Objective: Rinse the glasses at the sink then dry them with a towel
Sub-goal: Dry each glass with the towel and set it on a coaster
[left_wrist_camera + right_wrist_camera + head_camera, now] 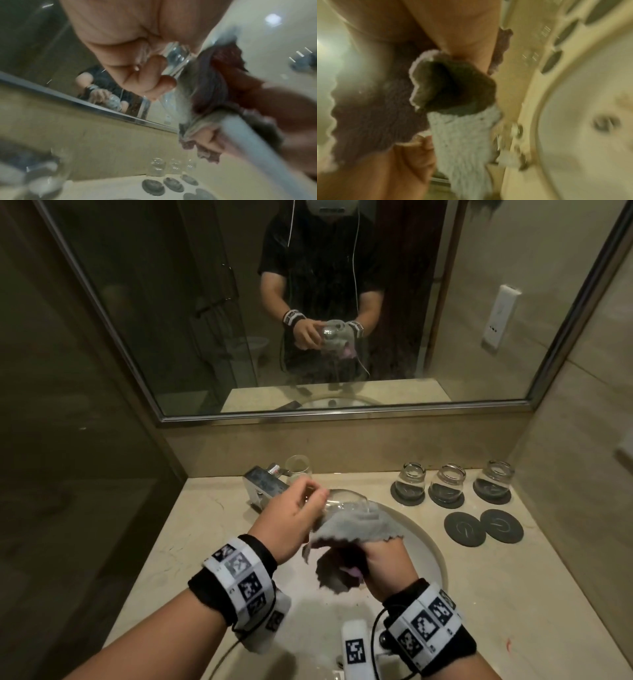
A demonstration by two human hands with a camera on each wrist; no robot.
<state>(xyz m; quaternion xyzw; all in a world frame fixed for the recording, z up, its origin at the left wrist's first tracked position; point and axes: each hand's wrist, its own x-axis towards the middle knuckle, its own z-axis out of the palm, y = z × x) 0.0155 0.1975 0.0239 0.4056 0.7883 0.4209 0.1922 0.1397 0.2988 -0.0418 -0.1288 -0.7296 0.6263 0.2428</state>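
Observation:
Above the sink (433,553), my left hand (294,518) grips a clear glass (344,501) on its side, base toward the palm. My right hand (380,563) holds a grey towel (356,523) with a dark reverse, draped over the fingers and pushed against the glass's mouth. In the left wrist view, curled fingers (154,70) wrap the glass (175,59), with the towel (205,83) bunched beside it. The right wrist view is blurred and shows the towel (462,135) wrapped round my right hand.
Three glasses (409,479) (448,482) (495,477) stand upside down on dark coasters at the back right. Two bare coasters (464,528) (501,525) lie in front. Another glass (298,467) stands upright behind the chrome tap (265,482). A mirror (171,313) fills the wall ahead.

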